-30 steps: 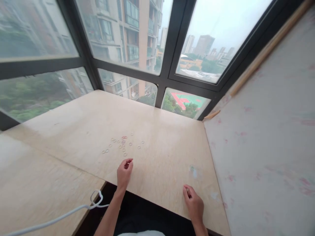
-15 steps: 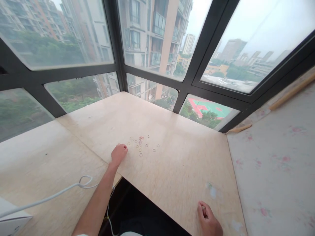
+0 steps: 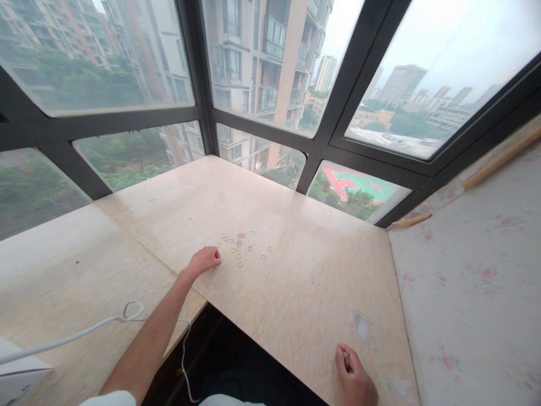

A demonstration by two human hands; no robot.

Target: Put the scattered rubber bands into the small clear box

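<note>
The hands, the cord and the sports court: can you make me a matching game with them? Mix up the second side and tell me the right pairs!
Things:
1. left hand
2. right hand
3. cord
4. sports court

Clues:
A. green and red, outdoors
B. next to the small rings
C. white, with a loop in it
D. the one of the two hands nearer the flowery wall

Right pairs: 1-B, 2-D, 3-C, 4-A
</note>
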